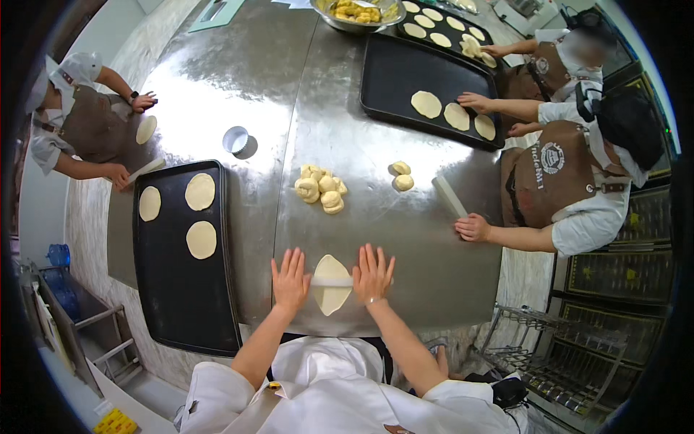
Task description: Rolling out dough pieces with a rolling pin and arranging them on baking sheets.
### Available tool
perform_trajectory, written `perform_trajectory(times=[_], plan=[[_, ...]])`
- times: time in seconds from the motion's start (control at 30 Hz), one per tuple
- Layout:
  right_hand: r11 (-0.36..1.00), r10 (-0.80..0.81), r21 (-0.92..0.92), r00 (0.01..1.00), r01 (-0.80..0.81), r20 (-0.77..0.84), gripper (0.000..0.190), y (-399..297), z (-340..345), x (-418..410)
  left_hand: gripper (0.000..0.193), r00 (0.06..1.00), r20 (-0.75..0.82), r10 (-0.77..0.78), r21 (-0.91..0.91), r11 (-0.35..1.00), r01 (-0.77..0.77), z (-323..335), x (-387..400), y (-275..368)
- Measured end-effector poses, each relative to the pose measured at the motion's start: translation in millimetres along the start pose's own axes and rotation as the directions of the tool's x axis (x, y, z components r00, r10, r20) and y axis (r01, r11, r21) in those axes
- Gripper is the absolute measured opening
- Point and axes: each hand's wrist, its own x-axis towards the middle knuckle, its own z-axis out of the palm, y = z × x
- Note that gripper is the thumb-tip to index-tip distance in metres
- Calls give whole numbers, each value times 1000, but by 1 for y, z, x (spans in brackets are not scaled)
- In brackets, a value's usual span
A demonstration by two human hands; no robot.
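A piece of flattened dough [332,299], pointed at its far and near ends, lies on the steel table before me. Across its middle lies a pale rolling pin [332,282]. My left hand [291,282] rests over the pin's left end, its fingers straight and pointing away from me. My right hand [373,276] lies over the right end in the same way, with a thin bracelet at the wrist. Both palms face down, so their contact with the pin is hidden. Beyond the dough sits a heap of dough balls [320,187]; two more balls [403,182] are to its right.
At left is a black baking tray [187,304] with three dough rounds. A metal ring mould [236,140] stands beyond it. Co-workers stand left and right; one at right holds a rolling pin [450,196]. Far right are black trays [390,81] with rounds and a filling bowl [352,26].
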Motion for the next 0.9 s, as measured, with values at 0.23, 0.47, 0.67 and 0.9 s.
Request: perform_trajectory(times=[0.23, 0.47, 0.67, 0.9], plan=[[995, 36, 95, 989, -23, -142, 48, 23, 26, 113, 63, 984, -145, -107, 12, 994, 110, -9, 117, -8], [978, -78, 191, 996, 84, -38, 50, 23, 15, 92, 67, 974, -172, -145, -59, 989, 137, -6, 99, -7], [979, -136, 173, 973, 104, 186, 67, 7, -14, -69, 66, 999, 3, -53, -204, 978, 53, -8, -58, 7], [972, -113, 208, 994, 111, -3, 61, 17, 12, 26, 63, 984, -168, -52, -79, 996, 39, -5, 26, 14]])
